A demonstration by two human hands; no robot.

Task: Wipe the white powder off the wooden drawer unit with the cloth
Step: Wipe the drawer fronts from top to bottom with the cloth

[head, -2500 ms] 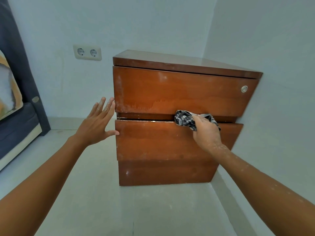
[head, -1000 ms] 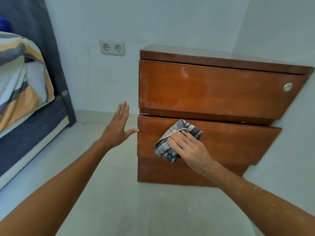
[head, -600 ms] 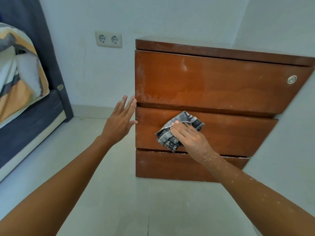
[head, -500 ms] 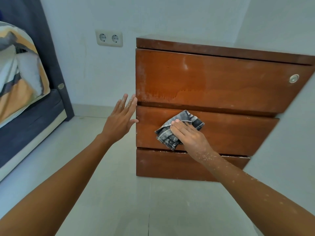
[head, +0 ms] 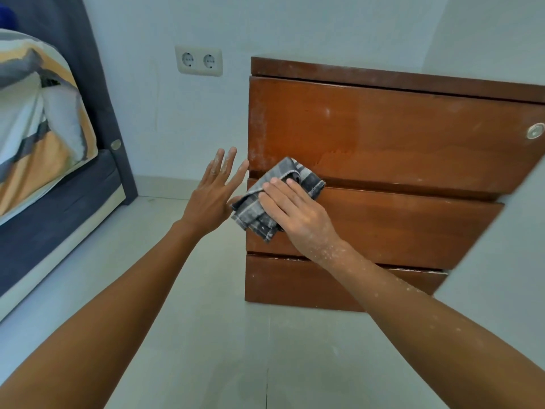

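**Wiping the drawer front, left edge**

Unit [head: 383, 137] stands in the corner, powder along its upper left edge. I press the cloth [head: 259, 214] flat on the middle drawer with my right hand [head: 295, 214], fingers straight. Left hand [head: 215, 196] spread, empty. Next: sweep up that dusty edge, I judge.

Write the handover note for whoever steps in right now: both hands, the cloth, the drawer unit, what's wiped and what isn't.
Right hand: flat fingers press the grey checked cloth against the left end of the middle drawer front, at the gap under the top drawer.
Left hand: open, fingers spread, beside the left edge of the wooden drawer unit; holds nothing.
Done: most of the middle drawer front looks clean.
Left: white powder down the left edge and along the lower band of the top drawer, specks on the top slab's front edge and in the gap above the bottom panel. The unit's top surface is out of view.
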